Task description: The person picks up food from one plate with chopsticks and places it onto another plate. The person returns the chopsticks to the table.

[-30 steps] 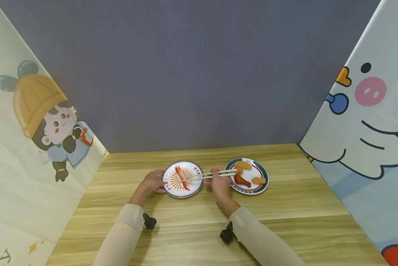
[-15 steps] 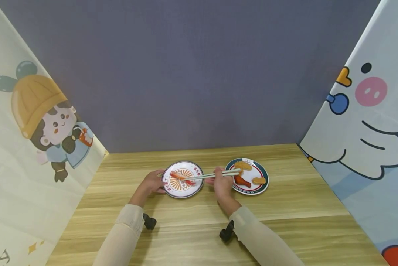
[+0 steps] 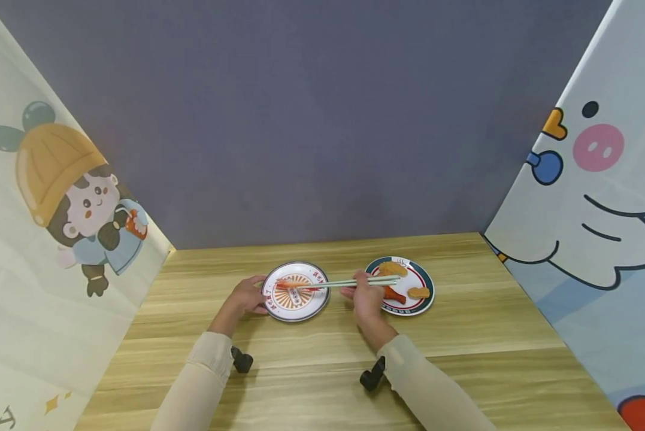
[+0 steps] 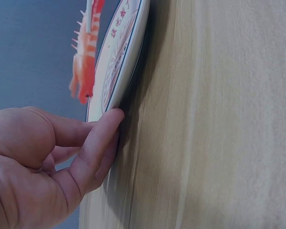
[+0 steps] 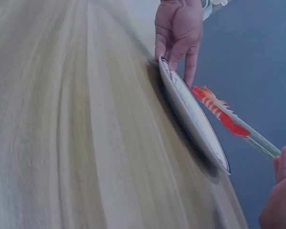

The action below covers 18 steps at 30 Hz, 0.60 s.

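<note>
At the left rim of a white plate (image 3: 300,312) with a sunburst print, my left hand (image 3: 247,296) pinches the edge between thumb and fingers. My right hand (image 3: 368,300) grips a pair of pale chopsticks (image 3: 334,284) whose tips reach left over this plate. Between the tips is a red-and-white shrimp (image 3: 291,285). Both wrist views show the shrimp (image 4: 86,67) raised off the plate's face (image 5: 193,114). In the right wrist view, the fingers of the right hand (image 5: 280,198) show only partly at the lower right.
Behind the right hand stands a second plate (image 3: 427,278) with a green-and-red rim. On it lie a drumstick (image 3: 394,294), a nugget (image 3: 419,293) and a larger fried piece (image 3: 394,269). A grey panel (image 3: 322,120) closes off the back of the wooden table (image 3: 300,371).
The shrimp has turned from a steep slant to nearly level, held in the chopsticks. My right hand has shifted slightly right. The left hand keeps its place on the plate rim.
</note>
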Tool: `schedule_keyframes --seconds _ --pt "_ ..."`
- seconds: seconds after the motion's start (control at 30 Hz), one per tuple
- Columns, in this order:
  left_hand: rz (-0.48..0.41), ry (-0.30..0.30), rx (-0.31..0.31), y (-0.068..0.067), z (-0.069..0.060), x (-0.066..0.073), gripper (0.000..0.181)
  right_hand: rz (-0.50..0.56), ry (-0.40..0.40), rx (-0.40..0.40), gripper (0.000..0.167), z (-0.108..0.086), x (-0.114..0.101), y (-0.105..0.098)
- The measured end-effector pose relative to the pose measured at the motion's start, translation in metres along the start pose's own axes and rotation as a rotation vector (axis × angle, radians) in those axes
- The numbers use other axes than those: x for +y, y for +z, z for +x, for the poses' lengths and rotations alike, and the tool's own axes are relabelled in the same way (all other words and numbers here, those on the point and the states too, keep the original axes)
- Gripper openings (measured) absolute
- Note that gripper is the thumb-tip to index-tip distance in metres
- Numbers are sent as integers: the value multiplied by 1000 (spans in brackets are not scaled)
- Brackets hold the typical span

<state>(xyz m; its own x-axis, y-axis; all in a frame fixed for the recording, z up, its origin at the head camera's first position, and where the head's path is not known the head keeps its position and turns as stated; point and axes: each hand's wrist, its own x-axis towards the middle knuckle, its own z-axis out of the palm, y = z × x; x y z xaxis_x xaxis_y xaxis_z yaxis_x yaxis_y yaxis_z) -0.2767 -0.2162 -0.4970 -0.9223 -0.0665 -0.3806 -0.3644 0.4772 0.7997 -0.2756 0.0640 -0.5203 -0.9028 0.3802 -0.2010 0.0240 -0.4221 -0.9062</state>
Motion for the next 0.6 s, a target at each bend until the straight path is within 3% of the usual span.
schedule_keyframes --seconds 0.6 --pt "0 -6 6 -1 -6 2 67 131 -10 22 20 8 -21 -20"
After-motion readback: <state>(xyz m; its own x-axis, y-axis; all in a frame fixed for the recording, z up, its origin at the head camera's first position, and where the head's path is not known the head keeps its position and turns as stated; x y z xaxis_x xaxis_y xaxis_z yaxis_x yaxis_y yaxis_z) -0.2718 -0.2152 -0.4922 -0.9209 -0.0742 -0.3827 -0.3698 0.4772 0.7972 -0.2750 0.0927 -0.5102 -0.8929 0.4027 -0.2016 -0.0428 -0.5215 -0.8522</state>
